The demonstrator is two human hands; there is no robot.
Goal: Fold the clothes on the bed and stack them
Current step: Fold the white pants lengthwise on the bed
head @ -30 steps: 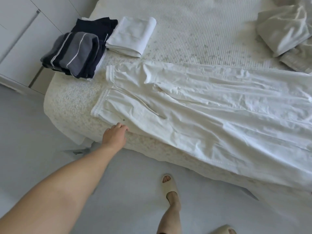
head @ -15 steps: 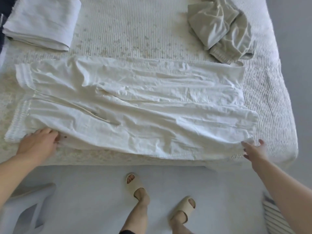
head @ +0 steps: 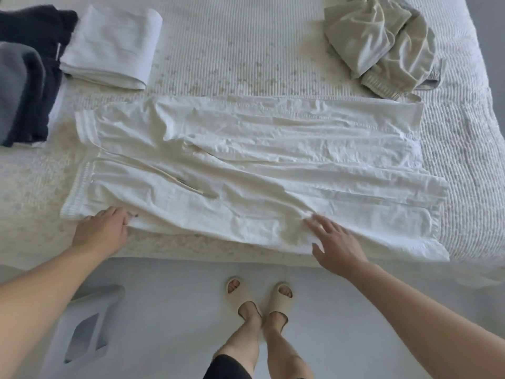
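Down at the near edge of the bed (head: pixel 246 56), the left hand (head: pixel 101 231) pinches the white trousers (head: pixel 259 170) near the waistband, fingers curled into the cloth. The right hand (head: pixel 334 243) lies on the near leg, fingers straight and spread. Folded dark clothes (head: pixel 27 77) and a folded white piece (head: pixel 112 47) sit far left; crumpled beige clothes (head: pixel 382 45) far right.

a pale plastic stool (head: pixel 82 335) stands on the grey floor (head: pixel 169 310) beside two beige slippers (head: pixel 259 299).
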